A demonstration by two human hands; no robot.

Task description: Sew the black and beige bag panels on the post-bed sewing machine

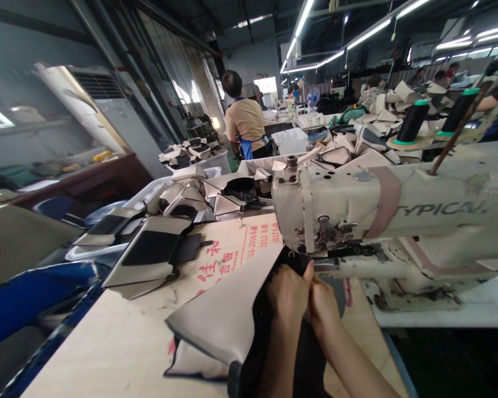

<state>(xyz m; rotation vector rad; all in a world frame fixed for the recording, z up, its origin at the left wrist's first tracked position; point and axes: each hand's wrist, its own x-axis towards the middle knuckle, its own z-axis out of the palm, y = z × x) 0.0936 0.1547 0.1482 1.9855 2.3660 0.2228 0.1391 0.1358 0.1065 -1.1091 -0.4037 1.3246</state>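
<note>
Hands meet just below the needle end of the sewing machine (357, 215); the left hand (288, 293) is curled, thumb up, with fingers closed on the dark edge of a beige-and-black shoe upper piece (228, 309), and the right hand (324, 301) presses against it from the side, fingers bunched on the same dark material; whether the right fingertips pinch the fabric or only bear on it cannot be told, since the left hand hides them; the piece lies on the table (120, 348), its beige panel spreading out to the left of the hands and its black part running down under both wrists; the presser foot area sits right above the knuckles, touching or nearly touching the fabric; a printed cardboard sheet (232, 249) with red characters lies under the piece; further left rests a stack of cut uppers (153, 254), beige with black panels; behind them white plastic bins (149, 190) hold more cut pieces; on top of the machine stand two black thread cones (413, 121) on green bases; well beyond, a person in a tan shirt (244, 119) with a blue apron stands with back turned, near a white crate (291, 141); a blue frame (33, 296) edges the table at lower left.
</note>
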